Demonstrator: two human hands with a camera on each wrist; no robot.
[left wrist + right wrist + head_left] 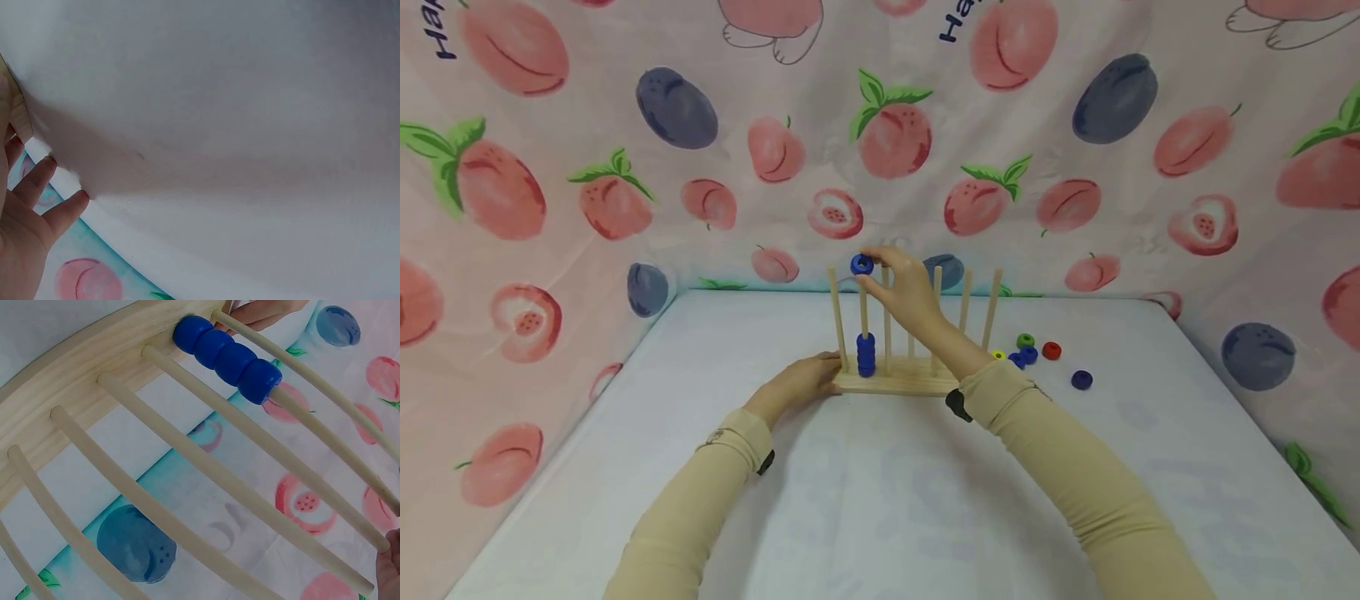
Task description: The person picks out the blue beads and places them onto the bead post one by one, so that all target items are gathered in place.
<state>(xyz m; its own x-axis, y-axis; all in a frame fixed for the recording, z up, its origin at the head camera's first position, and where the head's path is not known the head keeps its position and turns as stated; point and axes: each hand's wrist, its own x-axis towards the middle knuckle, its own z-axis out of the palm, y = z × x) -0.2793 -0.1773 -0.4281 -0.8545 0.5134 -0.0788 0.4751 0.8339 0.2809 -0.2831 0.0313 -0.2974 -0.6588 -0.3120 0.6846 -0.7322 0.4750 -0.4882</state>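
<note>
A blue ring sits at the top of the second peg from the left on the wooden peg rack, pinched in the fingertips of the right hand. Lower on that same peg, four blue rings are stacked against the rack's base. The left hand rests against the rack's left end, fingers relaxed and fairly straight. Right of the rack, loose rings lie on the white table.
</note>
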